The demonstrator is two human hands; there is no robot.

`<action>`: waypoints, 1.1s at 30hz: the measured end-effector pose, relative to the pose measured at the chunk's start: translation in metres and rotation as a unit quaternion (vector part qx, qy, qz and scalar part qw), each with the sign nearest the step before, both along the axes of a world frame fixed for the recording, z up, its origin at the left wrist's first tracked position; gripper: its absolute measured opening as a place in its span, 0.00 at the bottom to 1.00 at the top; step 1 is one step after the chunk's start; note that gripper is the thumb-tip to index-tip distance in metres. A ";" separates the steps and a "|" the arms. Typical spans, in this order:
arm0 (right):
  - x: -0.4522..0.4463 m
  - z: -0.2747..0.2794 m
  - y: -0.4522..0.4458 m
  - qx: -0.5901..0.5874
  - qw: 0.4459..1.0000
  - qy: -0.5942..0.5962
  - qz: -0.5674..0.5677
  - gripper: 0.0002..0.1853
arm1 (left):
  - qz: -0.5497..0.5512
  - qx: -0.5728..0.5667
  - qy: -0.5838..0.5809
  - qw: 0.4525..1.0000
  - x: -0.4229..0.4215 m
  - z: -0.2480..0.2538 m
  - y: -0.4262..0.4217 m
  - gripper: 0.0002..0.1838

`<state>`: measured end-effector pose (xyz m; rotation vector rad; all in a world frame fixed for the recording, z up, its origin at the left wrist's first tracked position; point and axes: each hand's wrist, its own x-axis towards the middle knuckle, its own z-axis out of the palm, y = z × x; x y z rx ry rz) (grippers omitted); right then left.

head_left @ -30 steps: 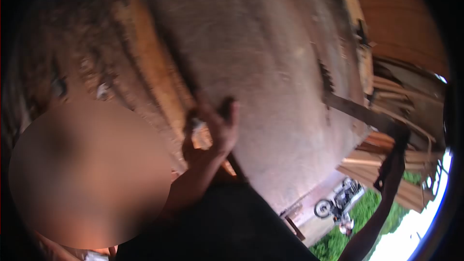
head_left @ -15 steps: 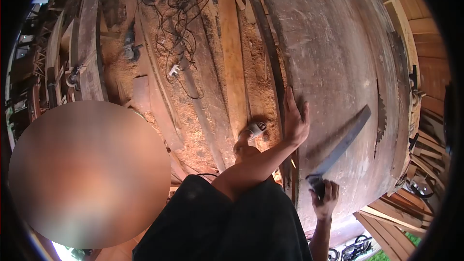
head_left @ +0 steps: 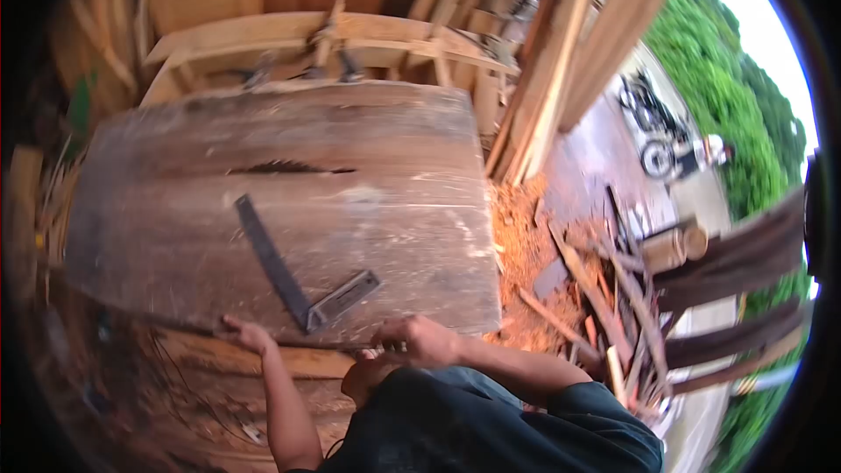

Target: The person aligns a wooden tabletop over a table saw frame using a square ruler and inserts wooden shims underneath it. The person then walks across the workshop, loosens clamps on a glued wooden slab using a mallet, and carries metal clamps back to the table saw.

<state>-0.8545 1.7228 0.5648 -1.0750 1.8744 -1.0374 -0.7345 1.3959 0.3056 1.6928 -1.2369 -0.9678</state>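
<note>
A metal try square (head_left: 279, 267) with a dark blade and a short stock lies on the worn wooden saw table (head_left: 420, 254). Behind it, a toothed saw blade (head_left: 289, 166) shows in a slot of the table top. My left hand (head_left: 248, 335) rests at the table's near edge, left of the square, with its fingers apart. To the right of the square's stock, my right hand (head_left: 419, 340) is curled closed over the near edge. Whatever it may hold is hidden.
A wooden frame (head_left: 254, 31) with clamps stands behind the table. Long boards (head_left: 547, 61) lean at its back right. Scrap wood (head_left: 604, 298) and sawdust (head_left: 521, 219) cover the ground to the right. Farther off stands a motorcycle (head_left: 653, 123). Boards and cables lie below left.
The view has swung round toward the table and the yard. My right hand has let go of the square, which now lies on the table top. My left hand remains by the near edge.
</note>
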 end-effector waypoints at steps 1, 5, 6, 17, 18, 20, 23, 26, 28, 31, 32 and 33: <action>0.000 0.008 0.027 -0.050 0.998 -0.044 0.011 0.15 | -0.011 0.008 -0.015 1.000 -0.007 0.011 0.002 0.45; 0.002 0.081 0.130 -0.283 0.914 -0.250 0.150 0.14 | -0.043 -0.224 -0.277 0.934 -0.021 0.055 0.038 0.34; 0.007 0.098 0.157 -0.347 0.869 -0.293 0.197 0.13 | -0.108 -0.271 -0.230 0.928 -0.033 0.070 0.064 0.32; -0.006 0.137 0.430 -0.641 0.725 -0.208 -0.142 0.07 | -0.602 -0.222 -0.126 0.756 -0.169 0.115 0.441 0.25; -0.010 0.134 0.437 -0.666 0.710 -0.182 -0.138 0.07 | -0.596 -0.279 -0.149 0.738 -0.173 0.083 0.443 0.27; -0.017 0.129 0.451 -0.712 0.677 -0.130 -0.130 0.08 | -0.583 -0.301 -0.190 0.730 -0.181 0.088 0.468 0.29; -0.022 0.117 0.458 -0.741 0.636 -0.164 -0.142 0.10 | -0.564 -0.330 -0.217 0.726 -0.179 0.091 0.460 0.30; -0.039 0.113 0.473 -0.718 0.653 -0.210 -0.117 0.12 | -0.552 -0.330 -0.251 0.724 -0.185 0.092 0.465 0.30; -0.058 0.109 0.485 -0.673 0.700 -0.220 -0.089 0.11 | -0.551 -0.327 -0.260 0.722 -0.186 0.096 0.470 0.30; -0.101 0.084 0.506 -0.555 0.805 -0.180 -0.103 0.11 | -0.546 -0.314 -0.276 0.726 -0.190 0.102 0.472 0.30; -0.121 0.072 0.513 -0.494 0.847 -0.128 -0.150 0.11 | -0.542 -0.307 -0.280 0.730 -0.193 0.103 0.473 0.30; -0.136 0.045 0.521 -0.406 0.872 -0.160 -0.221 0.11 | -0.543 -0.303 -0.280 0.732 -0.195 0.105 0.475 0.30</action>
